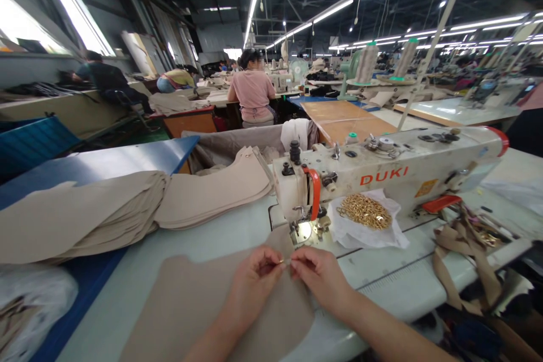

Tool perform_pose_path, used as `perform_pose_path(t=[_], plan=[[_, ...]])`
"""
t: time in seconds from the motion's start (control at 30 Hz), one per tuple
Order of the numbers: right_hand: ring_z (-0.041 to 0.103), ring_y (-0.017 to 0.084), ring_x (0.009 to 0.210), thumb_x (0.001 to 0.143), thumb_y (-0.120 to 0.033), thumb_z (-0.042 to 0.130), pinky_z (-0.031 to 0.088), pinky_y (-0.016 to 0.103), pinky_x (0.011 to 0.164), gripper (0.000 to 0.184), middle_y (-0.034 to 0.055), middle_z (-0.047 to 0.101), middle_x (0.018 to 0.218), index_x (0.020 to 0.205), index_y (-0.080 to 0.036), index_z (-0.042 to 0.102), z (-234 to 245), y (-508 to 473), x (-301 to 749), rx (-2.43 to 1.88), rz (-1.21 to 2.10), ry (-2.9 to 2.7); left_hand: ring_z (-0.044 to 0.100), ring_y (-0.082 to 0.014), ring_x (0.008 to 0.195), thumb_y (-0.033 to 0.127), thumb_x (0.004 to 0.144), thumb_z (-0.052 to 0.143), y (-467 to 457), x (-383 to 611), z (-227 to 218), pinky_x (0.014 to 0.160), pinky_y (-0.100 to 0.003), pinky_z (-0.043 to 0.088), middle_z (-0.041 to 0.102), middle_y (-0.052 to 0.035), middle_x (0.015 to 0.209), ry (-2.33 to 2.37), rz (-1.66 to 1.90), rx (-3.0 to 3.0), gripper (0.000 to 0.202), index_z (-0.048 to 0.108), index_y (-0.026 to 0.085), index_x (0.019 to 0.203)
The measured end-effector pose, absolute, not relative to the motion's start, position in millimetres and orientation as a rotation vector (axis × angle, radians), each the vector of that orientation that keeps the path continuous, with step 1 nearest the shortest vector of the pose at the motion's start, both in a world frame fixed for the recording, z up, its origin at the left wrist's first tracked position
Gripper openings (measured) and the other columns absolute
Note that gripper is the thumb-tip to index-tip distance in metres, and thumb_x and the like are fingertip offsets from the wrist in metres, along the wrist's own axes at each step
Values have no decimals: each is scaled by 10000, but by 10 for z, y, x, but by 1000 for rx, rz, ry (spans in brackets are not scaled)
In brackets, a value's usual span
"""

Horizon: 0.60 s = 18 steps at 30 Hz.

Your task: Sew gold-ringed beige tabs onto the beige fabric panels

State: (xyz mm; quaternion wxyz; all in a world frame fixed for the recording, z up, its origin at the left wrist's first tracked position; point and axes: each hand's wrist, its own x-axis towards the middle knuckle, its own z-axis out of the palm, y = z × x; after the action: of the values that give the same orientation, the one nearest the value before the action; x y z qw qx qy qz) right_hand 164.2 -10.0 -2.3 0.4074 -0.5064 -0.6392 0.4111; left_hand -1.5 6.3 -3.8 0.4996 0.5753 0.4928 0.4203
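Observation:
My left hand (pixel 254 280) and my right hand (pixel 318 274) meet fingertip to fingertip just in front of the sewing machine's needle. Both are pinched shut on a small gold metal ring (pixel 285 262) held between them. Under the hands lies a tan cut fabric piece (pixel 186 305), flat on the pale table. The white DUKI sewing machine (pixel 390 172) stands right behind the hands, its lit presser foot (pixel 303 230) a short way beyond my fingers.
A heap of gold rings (pixel 365 210) lies on white paper under the machine arm. Stacked tan fabric pieces (pixel 127 203) cover the table's left. Tan strips (pixel 462 249) hang at the right edge. A seated person (pixel 253 96) works at a table farther back.

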Motion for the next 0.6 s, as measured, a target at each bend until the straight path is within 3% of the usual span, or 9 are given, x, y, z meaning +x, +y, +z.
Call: perform_pose_path(t=[0.47, 0.6], plan=[[561, 131, 579, 737, -93, 495, 364, 200, 558, 149, -7, 607, 576, 657, -169, 596, -273, 61, 1550, -1313, 947, -1739, 552, -136, 632, 232, 616, 719, 225, -98, -282, 640, -247, 451, 582, 27, 636, 1107, 1025, 1355, 190, 534, 189, 619], [548, 125, 530, 693, -90, 487, 364, 201, 520, 127, -21, 565, 533, 626, -171, 558, -275, 59, 1580, -1285, 1074, -1631, 558, -145, 620, 193, 621, 674, 239, -84, -176, 614, -249, 444, 583, 29, 603, 1158, 883, 1481, 145, 530, 186, 625]])
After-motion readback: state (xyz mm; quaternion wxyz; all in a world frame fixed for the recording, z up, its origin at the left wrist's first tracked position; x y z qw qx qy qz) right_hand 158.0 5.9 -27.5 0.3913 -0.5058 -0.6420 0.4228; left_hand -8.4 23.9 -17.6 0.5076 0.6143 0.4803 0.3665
